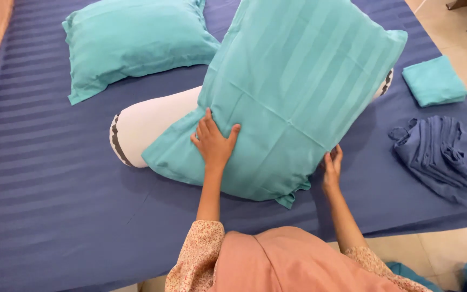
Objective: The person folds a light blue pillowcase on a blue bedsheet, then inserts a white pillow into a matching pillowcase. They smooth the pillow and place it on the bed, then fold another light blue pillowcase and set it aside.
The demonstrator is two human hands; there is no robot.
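The striped teal pillow [298, 92] tilts, long axis bottom-left to top-right; left hand [214, 141] flat, open on it, right hand [332, 166] grips its edge.

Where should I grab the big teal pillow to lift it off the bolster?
Grip the teal pillow by its two lower corners, coming from the near bed edge. It leans tilted on the white bolster, lower edge nearest; the left hand lies flat on its face, the right hand by its corner.

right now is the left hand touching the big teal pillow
Touching. The head view shows the left hand pressed flat, fingers spread, on the face of the big teal pillow, with no gap showing between palm and fabric.
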